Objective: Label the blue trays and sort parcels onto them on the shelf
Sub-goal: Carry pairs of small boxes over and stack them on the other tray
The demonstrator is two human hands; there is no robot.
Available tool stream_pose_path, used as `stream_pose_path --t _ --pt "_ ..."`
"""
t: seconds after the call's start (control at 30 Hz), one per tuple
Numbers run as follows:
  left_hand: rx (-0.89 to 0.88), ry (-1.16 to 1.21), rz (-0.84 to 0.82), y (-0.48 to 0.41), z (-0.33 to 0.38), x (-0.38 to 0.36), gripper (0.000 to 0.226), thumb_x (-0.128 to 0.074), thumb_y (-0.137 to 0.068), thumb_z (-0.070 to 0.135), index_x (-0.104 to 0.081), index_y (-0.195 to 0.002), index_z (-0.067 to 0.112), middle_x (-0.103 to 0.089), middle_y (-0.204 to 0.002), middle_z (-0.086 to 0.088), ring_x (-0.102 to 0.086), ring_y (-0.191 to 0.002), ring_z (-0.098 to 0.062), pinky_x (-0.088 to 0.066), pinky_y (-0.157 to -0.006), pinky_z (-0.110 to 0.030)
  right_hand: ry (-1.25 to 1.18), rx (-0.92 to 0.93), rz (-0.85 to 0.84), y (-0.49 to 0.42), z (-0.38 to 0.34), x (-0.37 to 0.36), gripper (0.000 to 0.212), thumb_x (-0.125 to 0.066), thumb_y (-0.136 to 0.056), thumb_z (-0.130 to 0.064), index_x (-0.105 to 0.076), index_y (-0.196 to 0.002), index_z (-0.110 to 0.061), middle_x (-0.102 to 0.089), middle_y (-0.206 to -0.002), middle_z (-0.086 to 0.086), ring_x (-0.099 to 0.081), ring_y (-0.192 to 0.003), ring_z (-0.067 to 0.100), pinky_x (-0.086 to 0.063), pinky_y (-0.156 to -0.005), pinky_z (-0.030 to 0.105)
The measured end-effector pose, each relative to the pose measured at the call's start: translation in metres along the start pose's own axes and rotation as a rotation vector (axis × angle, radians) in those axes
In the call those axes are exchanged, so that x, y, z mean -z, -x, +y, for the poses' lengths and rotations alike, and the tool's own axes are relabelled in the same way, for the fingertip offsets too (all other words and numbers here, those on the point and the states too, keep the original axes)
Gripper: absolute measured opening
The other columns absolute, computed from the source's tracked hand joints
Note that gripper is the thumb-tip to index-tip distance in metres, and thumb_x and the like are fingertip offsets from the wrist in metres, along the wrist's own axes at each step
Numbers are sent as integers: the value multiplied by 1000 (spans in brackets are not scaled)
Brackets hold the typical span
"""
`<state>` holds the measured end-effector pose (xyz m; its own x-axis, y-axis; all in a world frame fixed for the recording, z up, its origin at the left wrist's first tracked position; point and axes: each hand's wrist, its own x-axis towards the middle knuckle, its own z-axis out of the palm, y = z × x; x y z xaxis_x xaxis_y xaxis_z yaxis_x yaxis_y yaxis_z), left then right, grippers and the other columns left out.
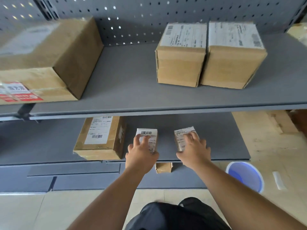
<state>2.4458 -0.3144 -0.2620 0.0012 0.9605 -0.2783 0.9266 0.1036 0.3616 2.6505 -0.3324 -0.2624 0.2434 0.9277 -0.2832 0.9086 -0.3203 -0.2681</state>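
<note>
On the grey lower shelf [216,138], two small parcels sit apart. Your left hand [141,156] grips the left parcel [149,135]. Your right hand [194,150] grips the right parcel [182,135].

large box [41,63] cut off at left edge, parcel labels' print blurred, small box [163,167] mostly hidden under shelf
</note>
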Motion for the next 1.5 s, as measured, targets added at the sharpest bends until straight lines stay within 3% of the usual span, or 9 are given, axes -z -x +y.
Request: stream_pose_path --t 0.3,0.67,1.03,1.5 --pt "110 55 101 48 -1 29 66 -56 -84 57 -32 -144 43 -22 -159 9 -41 -133 -35 -48 -103 -56 -43 216 22 22 -20 37 71 -66 -73 -43 -40 -138 -32 -28 -152 -11 -39 -124 30 -38 -90 42" --pt "463 138 314 134 -31 50 71 -61 -87 61 -29 -148 45 -19 -163 9 -35 -139 -33 -46 -106 -55 -41 620 -64 54 -85 42 75 -66 -78 -45 -40 -146 -29 -32 -154 -10 -41 -126 31 -42 -101 44" --pt "785 294 594 222 -143 84 65 -51 -80 63 -34 -140 42 -26 -159 6 -43 -128 -32 -45 -102 -47 38 1015 -142 136 -238 17 78 -61 -75 -49 -39 -147 -28 -31 -154 -7 -36 -133 30 -43 -102 53" --pt "1109 385 766 326 -325 154 69 -57 -83 55 -36 -147 40 -22 -164 5 -38 -136 -31 -41 -106 -47 15 1343 -227 279 -453 -58 76 -59 -75 -49 -43 -146 -29 -35 -157 -7 -39 -130 29 -40 -103 46"
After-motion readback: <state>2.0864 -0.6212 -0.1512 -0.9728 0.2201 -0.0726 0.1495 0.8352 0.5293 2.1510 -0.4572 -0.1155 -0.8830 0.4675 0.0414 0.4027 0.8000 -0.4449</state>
